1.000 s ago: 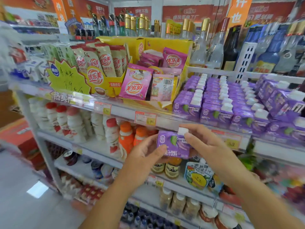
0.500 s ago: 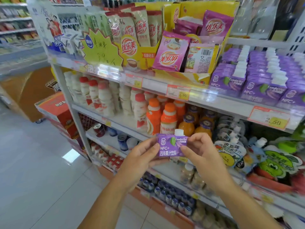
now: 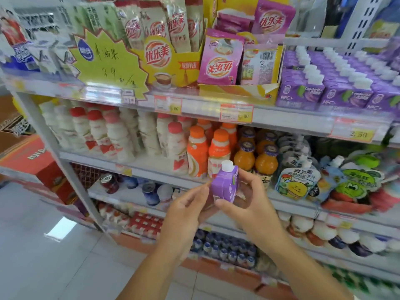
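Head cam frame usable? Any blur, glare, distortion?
Head view: purple carton at centre is fairly sharp. The pouch drinks toward the right edge are smeared by blur. The shelf rail bows from the wide-angle lens. There is a bright glare patch on the floor lower left; otherwise the lighting is even.

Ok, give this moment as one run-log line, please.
item: purple juice carton, upright | left hand: holds its left side | right hand: grips its right side | place: before drink shelves
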A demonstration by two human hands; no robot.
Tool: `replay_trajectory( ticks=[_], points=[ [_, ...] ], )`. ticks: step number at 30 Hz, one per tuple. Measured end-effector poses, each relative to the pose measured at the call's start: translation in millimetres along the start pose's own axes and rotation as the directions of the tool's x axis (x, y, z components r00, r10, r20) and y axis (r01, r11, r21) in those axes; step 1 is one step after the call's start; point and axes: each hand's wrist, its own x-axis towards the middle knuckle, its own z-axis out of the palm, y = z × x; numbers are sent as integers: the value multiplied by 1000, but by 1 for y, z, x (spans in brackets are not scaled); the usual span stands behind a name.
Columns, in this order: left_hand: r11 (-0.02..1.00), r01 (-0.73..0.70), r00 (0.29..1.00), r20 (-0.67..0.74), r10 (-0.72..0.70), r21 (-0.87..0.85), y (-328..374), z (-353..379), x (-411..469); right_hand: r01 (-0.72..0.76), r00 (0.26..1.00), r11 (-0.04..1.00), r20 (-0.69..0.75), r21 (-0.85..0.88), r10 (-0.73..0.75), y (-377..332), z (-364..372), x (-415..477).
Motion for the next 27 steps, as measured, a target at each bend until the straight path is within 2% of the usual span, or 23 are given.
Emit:
replay_trajectory(
  ticks=[4, 9, 12, 14, 17, 21, 27],
  points=[
    [999, 10, 1000, 7, -10, 37, 1, -1, 7, 35, 999, 999, -26, -16, -35, -5, 1, 2],
    [995, 50, 999, -9, -49, 91, 2, 3, 24, -27, 987, 986, 161, 166, 0, -12, -14, 8],
    [994, 99, 995, -17, -98, 55, 0, 17, 26, -81, 973, 983, 229, 164, 42, -10, -28, 15],
    [996, 89, 995, -51, -87, 29, -3, 30, 26, -70, 969, 993, 242, 92, 46, -10, -40, 21],
    [999, 52, 994, -97, -51, 5, -7, 42, 27, -32, 974, 999, 224, 4, 30, -12, -57, 29],
    [992, 63, 995, -69, -71, -110, -10, 48, 27, -89, 991, 994, 111, 62, 81, -4, -77, 36],
    [994, 28, 996, -76, -36, -103, -19, 55, 29, -104, 994, 986, 50, 128, 98, 5, -84, 35]
  ],
)
